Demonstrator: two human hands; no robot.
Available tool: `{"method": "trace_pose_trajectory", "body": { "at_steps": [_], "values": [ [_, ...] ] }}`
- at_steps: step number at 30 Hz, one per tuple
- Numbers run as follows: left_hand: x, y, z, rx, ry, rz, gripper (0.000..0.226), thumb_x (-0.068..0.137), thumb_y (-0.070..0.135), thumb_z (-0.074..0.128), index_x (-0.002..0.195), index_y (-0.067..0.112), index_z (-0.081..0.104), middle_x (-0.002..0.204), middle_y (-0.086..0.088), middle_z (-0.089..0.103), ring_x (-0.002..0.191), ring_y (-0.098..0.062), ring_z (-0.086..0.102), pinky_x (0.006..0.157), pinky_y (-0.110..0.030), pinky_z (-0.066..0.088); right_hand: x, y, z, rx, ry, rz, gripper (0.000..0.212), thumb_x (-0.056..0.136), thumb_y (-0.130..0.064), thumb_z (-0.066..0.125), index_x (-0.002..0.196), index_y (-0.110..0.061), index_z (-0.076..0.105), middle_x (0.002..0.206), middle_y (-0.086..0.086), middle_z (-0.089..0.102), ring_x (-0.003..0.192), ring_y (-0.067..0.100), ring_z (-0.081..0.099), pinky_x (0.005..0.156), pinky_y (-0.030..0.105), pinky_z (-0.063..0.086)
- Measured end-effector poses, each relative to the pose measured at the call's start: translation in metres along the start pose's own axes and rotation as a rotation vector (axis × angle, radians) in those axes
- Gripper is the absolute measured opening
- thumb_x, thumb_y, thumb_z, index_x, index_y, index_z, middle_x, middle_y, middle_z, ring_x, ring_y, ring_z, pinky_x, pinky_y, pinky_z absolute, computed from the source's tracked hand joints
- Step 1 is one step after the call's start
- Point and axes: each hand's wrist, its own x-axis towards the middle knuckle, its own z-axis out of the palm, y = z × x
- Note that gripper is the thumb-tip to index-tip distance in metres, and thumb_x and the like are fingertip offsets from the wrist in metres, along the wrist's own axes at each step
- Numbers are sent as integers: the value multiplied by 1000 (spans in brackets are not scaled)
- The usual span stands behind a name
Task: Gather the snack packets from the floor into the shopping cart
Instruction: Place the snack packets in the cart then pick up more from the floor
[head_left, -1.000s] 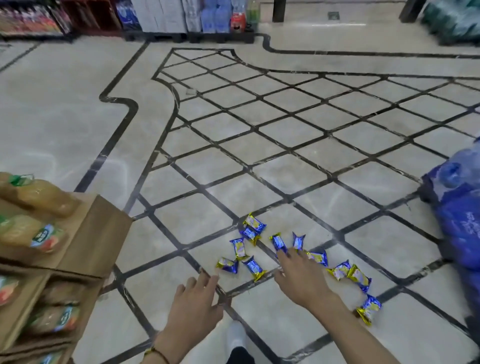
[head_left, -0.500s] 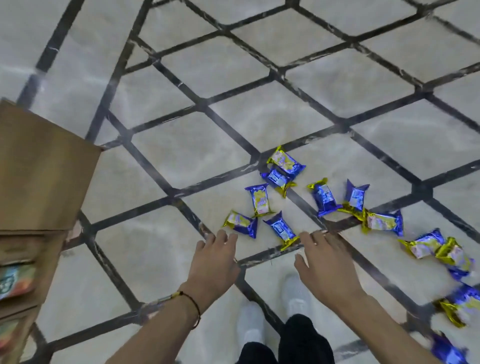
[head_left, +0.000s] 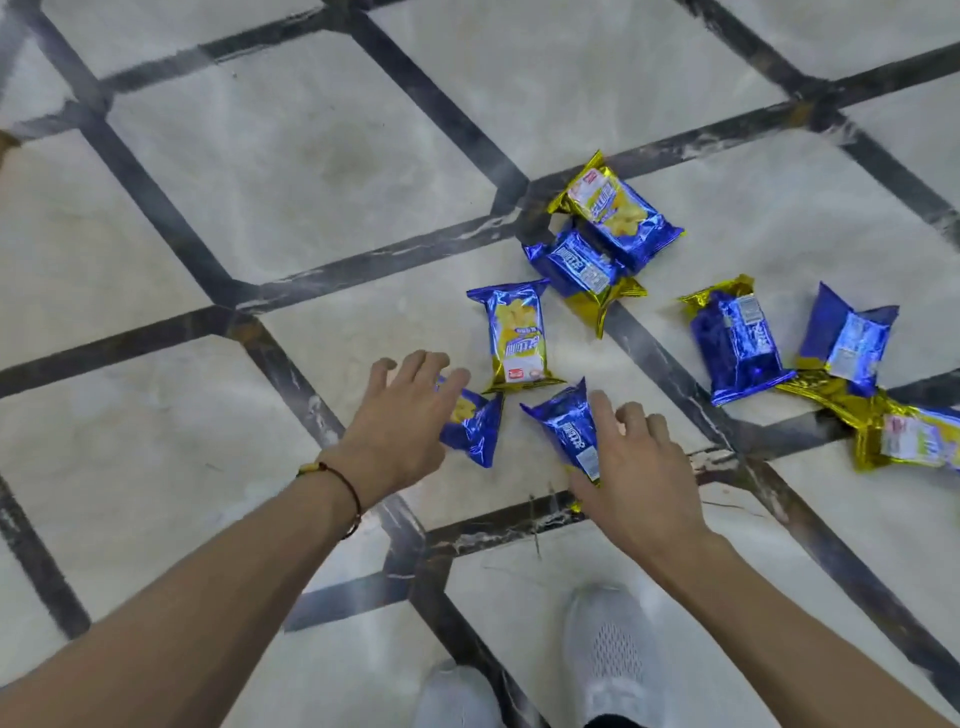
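Note:
Several blue-and-gold snack packets lie scattered on the marble floor (head_left: 291, 171). My left hand (head_left: 400, 421) reaches with straight fingers over one packet (head_left: 475, 431) and covers its left part. My right hand (head_left: 641, 462) has its fingers spread beside another packet (head_left: 569, 431), whose near end lies against the thumb side of that hand. Just beyond both hands lies a third packet (head_left: 519, 338). More packets lie further off: an overlapping pair (head_left: 618, 218) and a loose group at the right (head_left: 737, 343). The shopping cart is out of view.
Dark inlay lines cross the pale floor tiles. My two white shoes (head_left: 608, 654) stand at the bottom edge, close below the hands. Another packet (head_left: 914, 436) lies at the right edge of the frame.
The view has dropped closer to the floor; the cardboard display at the left has left the frame. Both hands moved forward from short of the packets onto the two nearest ones.

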Motion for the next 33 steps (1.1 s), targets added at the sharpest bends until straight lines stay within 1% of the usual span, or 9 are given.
{"method": "trace_pose_trajectory", "body": {
  "at_steps": [4, 7, 12, 18, 22, 25, 27, 30, 33],
  "values": [
    [24, 5, 22, 108, -66, 74, 70, 79, 30, 69, 140, 24, 35, 143, -5, 40, 137, -30, 32, 110, -55, 23, 28, 2, 29, 21, -26, 16, 101, 80, -52, 62, 153, -28, -5, 121, 9, 47, 107, 31, 47, 77, 41, 47],
    [28, 12, 30, 146, -38, 72, 66, 77, 32, 69, 134, 20, 38, 131, -6, 45, 123, -30, 41, 104, -52, 28, 36, 1, 43, -9, -47, 37, 106, 80, -49, 65, 151, -30, -12, 118, 9, 44, 103, 30, 47, 75, 39, 48],
    [18, 15, 31, 49, -37, 27, 66, 70, 38, 68, 126, 17, 40, 120, -5, 48, 110, -30, 48, 90, -44, 35, 36, -2, 46, -12, -49, 70, 96, 80, -36, 64, 151, -29, -1, 111, 10, 45, 96, 30, 49, 68, 37, 45],
    [-31, 23, -2, -107, -6, -115, 58, 69, 49, 62, 117, 21, 43, 109, 1, 52, 99, -27, 51, 80, -40, 38, -1, -11, 3, 42, -77, 84, 86, 77, -36, 63, 147, -25, 15, 108, 11, 51, 95, 32, 51, 63, 38, 44],
    [-77, 28, -66, -207, 69, -161, 55, 67, 47, 63, 113, 21, 48, 101, 1, 53, 93, -27, 54, 74, -39, 46, -44, -27, -73, 96, -65, 75, 84, 77, -31, 62, 149, -29, 17, 102, 10, 45, 89, 33, 52, 60, 34, 38],
    [-110, 34, -148, -280, 81, -249, 54, 68, 49, 62, 113, 25, 45, 100, 5, 49, 91, -23, 55, 63, -33, 42, -74, -42, -151, 181, -38, 86, 85, 78, -29, 61, 150, -35, 16, 102, 8, 38, 84, 33, 52, 59, 34, 37],
    [-133, 35, -214, -311, 77, -313, 53, 70, 52, 60, 112, 28, 40, 100, 8, 46, 90, -20, 56, 61, -31, 40, -93, -53, -212, 230, -5, 94, 86, 77, -29, 61, 150, -36, 15, 107, 7, 37, 85, 32, 52, 62, 36, 42],
    [-176, 39, -321, -369, 104, -395, 55, 70, 55, 55, 116, 32, 36, 100, 12, 44, 96, -17, 57, 66, -32, 47, -128, -69, -316, 294, 58, 95, 89, 76, -32, 59, 151, -38, 11, 116, 8, 37, 91, 32, 52, 78, 39, 48],
    [-222, 57, -433, -426, 162, -423, 67, 67, 61, 52, 128, 37, 33, 106, 14, 45, 105, -12, 56, 74, -29, 51, -165, -85, -439, 373, 161, 83, 86, 80, -36, 57, 152, -41, 9, 114, 3, 31, 92, 27, 50, 80, 34, 49]
  ]
}}
